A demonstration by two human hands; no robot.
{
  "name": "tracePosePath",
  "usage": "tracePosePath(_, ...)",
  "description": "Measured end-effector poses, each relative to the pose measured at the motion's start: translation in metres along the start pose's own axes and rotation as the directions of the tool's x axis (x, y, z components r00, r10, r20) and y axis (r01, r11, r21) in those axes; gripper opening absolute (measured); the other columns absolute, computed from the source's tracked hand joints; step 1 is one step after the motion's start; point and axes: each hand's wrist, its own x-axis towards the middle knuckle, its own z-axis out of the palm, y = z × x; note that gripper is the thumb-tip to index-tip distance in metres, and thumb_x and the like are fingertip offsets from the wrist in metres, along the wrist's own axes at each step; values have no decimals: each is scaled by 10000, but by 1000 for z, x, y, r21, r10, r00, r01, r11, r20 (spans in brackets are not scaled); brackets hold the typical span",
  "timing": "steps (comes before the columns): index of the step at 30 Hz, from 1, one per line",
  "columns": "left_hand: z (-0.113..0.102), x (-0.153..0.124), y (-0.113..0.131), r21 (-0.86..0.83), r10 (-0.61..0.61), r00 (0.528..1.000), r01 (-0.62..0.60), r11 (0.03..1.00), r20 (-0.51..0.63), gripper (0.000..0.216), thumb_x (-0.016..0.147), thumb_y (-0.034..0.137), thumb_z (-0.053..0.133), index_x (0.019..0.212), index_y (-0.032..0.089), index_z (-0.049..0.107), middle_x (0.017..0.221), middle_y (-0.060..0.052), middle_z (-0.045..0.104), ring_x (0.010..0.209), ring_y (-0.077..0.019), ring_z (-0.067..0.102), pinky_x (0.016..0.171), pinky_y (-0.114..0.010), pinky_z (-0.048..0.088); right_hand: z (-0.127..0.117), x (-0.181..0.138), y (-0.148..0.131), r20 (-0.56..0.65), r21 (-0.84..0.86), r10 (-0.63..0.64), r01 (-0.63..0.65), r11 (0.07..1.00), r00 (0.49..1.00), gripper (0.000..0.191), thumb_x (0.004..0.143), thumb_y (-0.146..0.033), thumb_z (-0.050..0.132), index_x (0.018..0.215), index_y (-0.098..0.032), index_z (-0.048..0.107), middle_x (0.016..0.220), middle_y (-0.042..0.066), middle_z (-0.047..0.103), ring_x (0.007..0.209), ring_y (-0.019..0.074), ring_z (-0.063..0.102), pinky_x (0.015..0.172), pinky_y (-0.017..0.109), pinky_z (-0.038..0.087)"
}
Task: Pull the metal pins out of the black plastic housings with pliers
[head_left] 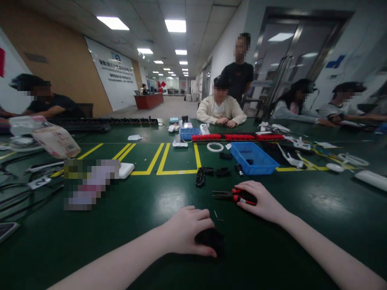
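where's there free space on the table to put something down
Bare green tabletop lies between the left hand and the white case, and right of the right forearm. It's crowded beyond the pliers: black parts, blue bin, red strips.

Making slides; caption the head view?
Left hand holds a black part, right hand pliers, at a green table.

On the table (145, 201), at bottom centre, a part (208, 238) sits in the left hand (190, 229); up and right of it, pliers (236, 196) lie in the right hand (267, 203). Pins (215, 215) lie between the hands. Beyond the pliers, pieces (200, 177) lie left of a tray (260, 168); farther back come a ring (215, 151), then strips (208, 137). A bag (56, 139) stands at frame left.
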Motion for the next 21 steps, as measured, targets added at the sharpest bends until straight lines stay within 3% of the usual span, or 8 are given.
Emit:
tracePosePath(7,2,-3,1,24,-78,995,79,997,-64,448,759,616,620,994,236,581,927,11,615,788,-153,579,689,-282,342,0,-2,5,59,37,58,-61,997,997,560,751,-518,614,1247,-271,536,1255,81,588,1194,280,504,1022,498,353)
tracePosePath(17,-1,-2,5,14,-163,985,164,986,-54,392,762,527,648,1013,236,574,944,12,604,819,-162,586,714,-286,369,-4,-9,16,125,-2,202,-203,979,971,838,679,-633,629,1377,-231,397,1367,109,473,1270,307,408,1052,500,314)
tracePosePath(21,-4,-5,6,21,-177,983,179,984,-50,398,756,520,656,1030,242,580,984,5,592,818,-165,587,690,-272,403,-12,-9,15,156,-23,218,-217,976,963,719,697,-615,618,1291,-235,480,1296,101,510,1187,282,480,1004,459,375)
